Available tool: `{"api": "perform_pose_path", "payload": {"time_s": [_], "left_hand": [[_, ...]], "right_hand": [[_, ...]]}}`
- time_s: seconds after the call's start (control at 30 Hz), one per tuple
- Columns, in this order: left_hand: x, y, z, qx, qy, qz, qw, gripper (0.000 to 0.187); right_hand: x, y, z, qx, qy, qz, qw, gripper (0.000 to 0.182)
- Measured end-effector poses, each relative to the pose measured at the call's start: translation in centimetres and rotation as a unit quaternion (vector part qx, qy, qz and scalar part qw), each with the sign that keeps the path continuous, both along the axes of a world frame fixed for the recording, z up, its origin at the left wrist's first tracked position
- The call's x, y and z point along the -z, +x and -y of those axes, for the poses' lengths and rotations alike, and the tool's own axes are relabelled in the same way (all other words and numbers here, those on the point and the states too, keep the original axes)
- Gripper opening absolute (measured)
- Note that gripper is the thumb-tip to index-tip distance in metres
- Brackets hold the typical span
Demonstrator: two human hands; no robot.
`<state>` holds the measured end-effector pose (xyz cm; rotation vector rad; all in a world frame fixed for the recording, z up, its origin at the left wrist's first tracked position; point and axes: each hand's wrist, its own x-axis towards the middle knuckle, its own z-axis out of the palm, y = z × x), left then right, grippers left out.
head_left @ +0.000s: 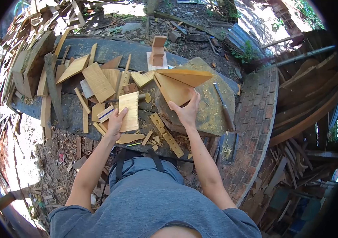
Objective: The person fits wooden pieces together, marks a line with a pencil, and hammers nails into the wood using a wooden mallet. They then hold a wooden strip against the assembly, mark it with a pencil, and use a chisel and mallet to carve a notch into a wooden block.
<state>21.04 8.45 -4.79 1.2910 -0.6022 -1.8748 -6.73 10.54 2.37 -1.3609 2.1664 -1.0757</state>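
Note:
My left hand [116, 122] grips a small rectangular wooden board [130, 109] by its left edge, with the thumb on its face. My right hand [188, 111] is closed on the near edge of a wooden piece made of two boards joined at an angle [173, 88]. That piece is over a thick wooden block [212, 107] strewn with shavings. A long-bladed tool with a dark handle [225, 109], seemingly a knife or chisel, lies on the block's right side. Between my hands lies a wooden strip with holes [166, 135].
A dark workbench [68, 115] holds several loose boards [98, 82] on the left. A small stepped wooden piece [158, 50] stands at the back on a pale sheet. Scrap wood is piled at far left, and a brick ledge [256, 107] runs along the right.

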Motion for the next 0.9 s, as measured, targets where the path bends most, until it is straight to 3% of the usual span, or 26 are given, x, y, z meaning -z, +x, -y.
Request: {"api": "perform_pose_path", "payload": {"time_s": [0.07,0.13,0.27,0.5,0.7,0.8,0.83,0.9], "left_hand": [[0.8,1.1,-0.4,-0.008,-0.001,0.012,1.0,0.032],[0.8,2.1,-0.9,-0.032,0.001,-0.008,0.999,0.033],[0.2,4.3,-2.6,-0.07,-0.039,0.068,0.994,0.033],[0.1,8.8,-7.3,-0.185,-0.01,0.168,0.968,0.028],[0.6,12.4,-11.5,-0.242,0.054,0.183,0.952,0.024],[1.2,13.5,-12.0,-0.233,0.098,0.203,0.946,0.026],[1.5,13.7,-11.7,-0.214,0.104,0.217,0.947,0.028],[1.9,13.6,-10.8,-0.194,0.1,0.22,0.951,0.028]], "right_hand": [[-0.4,1.3,1.2,-0.085,-0.063,0.022,0.994,0.098],[-1.2,3.7,3.5,-0.12,-0.063,0.043,0.99,0.098],[1.2,8.5,10.9,-0.186,-0.08,0.062,0.977,0.1],[12.1,13.0,23.7,-0.066,0.09,0.059,0.992,0.1],[16.2,14.7,28.7,0.009,0.149,0.074,0.986,0.101],[17.6,14.0,28.4,-0.067,0.197,0.095,0.974,0.107],[18.2,13.6,28.2,-0.114,0.18,0.044,0.976,0.11],[18.1,13.5,26.2,-0.134,0.178,0.034,0.974,0.096]]}}
